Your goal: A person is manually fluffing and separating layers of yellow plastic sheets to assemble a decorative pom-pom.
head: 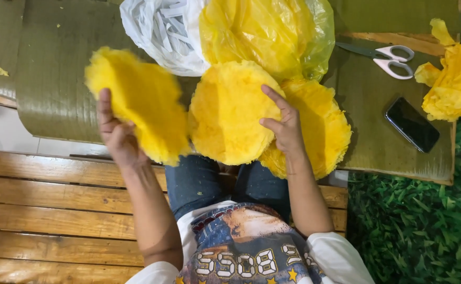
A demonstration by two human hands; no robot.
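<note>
— Well, what does the person have in hand?

— Two fluffy yellow discs, fringed at the rim, probably layered tissue paper, though the blur makes that a guess. The left hand (113, 131) is clasped round the lower edge of the lifted disc (138, 102), which it holds up clear of the lap. The right hand (283, 123) lies on the middle disc (229, 113) with fingers spread over its right rim and thumb pressing in, a light pinch rather than a fist.

— So which step is this?

— It looks like sorting or comparing finished discs: one raised, one steadied on the knees. A further disc (322, 129) lies half under the middle one. Any next move calls for a soft touch, since the frilled edges look easy to crush.

— And round about?

— Just beyond the discs lie a yellow plastic bag (272, 31) and a white plastic bag (159, 31), both crinkled and glossy. They rest on an olive woven mat (57, 79). To the right are white-handled scissors (388, 57), a dark phone (412, 124) and crumpled yellow paper (454, 84). The person sits on a slatted wooden bench (46, 205).
</note>
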